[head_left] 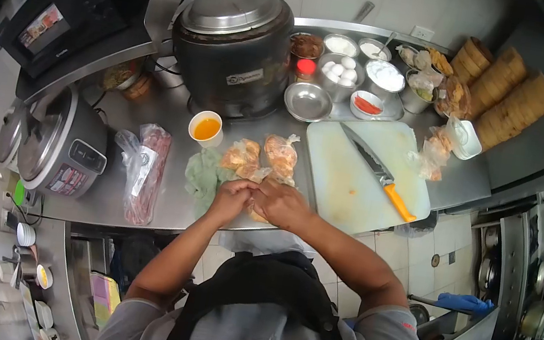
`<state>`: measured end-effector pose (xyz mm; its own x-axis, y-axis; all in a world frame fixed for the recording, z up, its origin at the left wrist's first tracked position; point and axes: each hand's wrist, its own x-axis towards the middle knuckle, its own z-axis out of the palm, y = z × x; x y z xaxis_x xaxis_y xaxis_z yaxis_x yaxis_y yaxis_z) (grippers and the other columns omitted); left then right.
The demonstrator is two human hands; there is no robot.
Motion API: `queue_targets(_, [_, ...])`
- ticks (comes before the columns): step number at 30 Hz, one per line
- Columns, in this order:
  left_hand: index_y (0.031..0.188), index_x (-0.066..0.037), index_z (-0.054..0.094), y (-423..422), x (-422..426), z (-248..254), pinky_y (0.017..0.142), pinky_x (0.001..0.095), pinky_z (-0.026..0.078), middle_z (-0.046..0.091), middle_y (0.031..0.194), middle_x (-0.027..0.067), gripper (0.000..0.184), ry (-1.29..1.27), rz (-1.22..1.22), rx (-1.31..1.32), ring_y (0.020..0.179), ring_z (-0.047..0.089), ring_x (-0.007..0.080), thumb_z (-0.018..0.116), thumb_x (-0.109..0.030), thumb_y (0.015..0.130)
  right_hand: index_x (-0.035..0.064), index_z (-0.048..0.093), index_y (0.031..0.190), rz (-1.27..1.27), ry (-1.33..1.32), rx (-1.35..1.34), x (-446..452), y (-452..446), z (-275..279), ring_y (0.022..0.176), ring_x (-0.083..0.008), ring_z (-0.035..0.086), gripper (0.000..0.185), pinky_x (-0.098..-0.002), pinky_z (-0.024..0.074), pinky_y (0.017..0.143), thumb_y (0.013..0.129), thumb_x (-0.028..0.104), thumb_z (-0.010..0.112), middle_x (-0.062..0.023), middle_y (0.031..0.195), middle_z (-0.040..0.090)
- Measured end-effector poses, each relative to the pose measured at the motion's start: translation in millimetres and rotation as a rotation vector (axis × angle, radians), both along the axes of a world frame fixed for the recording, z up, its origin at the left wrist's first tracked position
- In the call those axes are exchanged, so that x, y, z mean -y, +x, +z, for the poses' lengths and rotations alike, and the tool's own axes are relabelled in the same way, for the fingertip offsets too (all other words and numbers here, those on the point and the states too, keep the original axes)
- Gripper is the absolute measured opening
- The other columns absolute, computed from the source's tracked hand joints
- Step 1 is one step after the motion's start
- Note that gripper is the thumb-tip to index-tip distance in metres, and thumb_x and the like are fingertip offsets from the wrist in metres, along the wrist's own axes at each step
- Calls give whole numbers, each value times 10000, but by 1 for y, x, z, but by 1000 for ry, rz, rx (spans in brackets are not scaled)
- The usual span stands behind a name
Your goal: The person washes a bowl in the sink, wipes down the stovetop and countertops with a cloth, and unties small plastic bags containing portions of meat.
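My left hand point(231, 201) and my right hand point(283, 205) meet near the counter's front edge, fingers pinched together on a clear plastic bag point(256, 216). Most of that bag is hidden under the hands; what shows of its contents looks orange-brown. Just beyond them lie two more knotted plastic bags of orange-pink food, one on the left point(241, 156) and one on the right point(280, 156); the kind of food is unclear. A crumpled green cloth point(205, 177) lies left of my left hand. Behind the cloth stands a paper cup point(206, 128) with orange liquid.
To the right, a white cutting board point(328, 172) bears a yellow-handled knife point(384, 181). A large black cooker point(233, 57) and bowls of ingredients, including eggs point(341, 73), stand behind. Packaged meat point(149, 175) and a rice cooker point(69, 145) are at left; bamboo steamers point(517, 102) at right.
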<state>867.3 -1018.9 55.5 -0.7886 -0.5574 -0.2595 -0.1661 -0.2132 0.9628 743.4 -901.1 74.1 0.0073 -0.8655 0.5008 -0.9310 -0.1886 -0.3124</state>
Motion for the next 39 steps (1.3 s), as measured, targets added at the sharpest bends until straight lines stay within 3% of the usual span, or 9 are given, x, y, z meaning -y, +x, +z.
queue_targets(8, [777, 4, 522, -19, -1, 5, 678, 351, 388, 462, 778, 118, 87, -770, -127, -395, 747, 475, 272, 589, -42, 811, 55, 571, 771, 115, -171, -232, 0, -46, 62, 765, -222, 570, 127, -328, 508, 613, 714, 153, 628, -68, 788, 533])
queue_targets(13, [774, 14, 532, -31, -5, 27, 686, 345, 399, 472, 778, 124, 125, -982, -164, -265, 744, 484, 280, 632, -59, 791, 61, 570, 739, -52, -264, -365, -8, -72, 69, 688, -219, 546, 107, -313, 494, 582, 702, 136, 637, -50, 724, 500])
queue_targets(16, [772, 21, 535, -40, -10, 26, 693, 334, 407, 477, 775, 117, 125, -956, -71, -268, 743, 493, 262, 629, -57, 799, 67, 571, 744, -188, -207, 0, -26, -104, 79, 689, -254, 567, 141, -346, 498, 608, 691, 170, 652, -83, 753, 529])
queue_targets(19, [765, 28, 529, -49, 0, 38, 693, 313, 412, 475, 776, 111, 124, -980, 95, -215, 742, 498, 243, 623, -42, 804, 89, 613, 843, -658, -196, 304, -56, -159, 49, 821, -324, 599, 199, -427, 493, 699, 715, 209, 707, -125, 900, 604])
queue_targets(24, [781, 30, 529, -68, 9, 25, 720, 340, 440, 469, 810, 132, 89, -1113, 190, -1, 757, 511, 269, 603, -17, 793, -14, 377, 1296, -1472, -121, 59, -164, -342, 43, 1205, -386, 419, 874, -441, 349, 1012, 605, 270, 830, -232, 1279, 448])
queue_targets(29, [935, 16, 585, -75, -7, -20, 831, 433, 437, 539, 921, 199, 190, -1027, 82, 282, 906, 530, 383, 586, 13, 745, 16, 211, 1424, -1676, 48, 166, -215, -434, 36, 1213, -364, 423, 993, -459, 427, 933, 648, 226, 795, -211, 1317, 432])
queue_targets(33, [1029, 1, 600, -70, -28, 10, 898, 413, 422, 542, 1012, 197, 319, -1172, 228, 218, 993, 528, 374, 582, 51, 714, -34, 419, 1289, -1537, 140, 243, -230, -491, 1, 1064, -381, 542, 692, -470, 464, 854, 714, 199, 726, -223, 1123, 572])
queue_targets(36, [1023, 8, 597, -58, -35, 25, 895, 374, 421, 519, 1028, 165, 320, -1136, 320, 90, 997, 525, 320, 577, 67, 709, -24, 620, 770, -1329, -128, 98, -228, -521, -25, 773, -430, 599, 233, -502, 484, 711, 820, 199, 578, -258, 789, 611])
queue_targets(39, [1023, 5, 601, -49, -47, 35, 897, 360, 423, 525, 1057, 155, 329, -963, 347, 181, 1023, 524, 305, 604, 59, 698, 10, 636, 817, -1375, -227, 143, -223, -511, 17, 800, -423, 599, 187, -494, 481, 724, 836, 181, 564, -238, 833, 625])
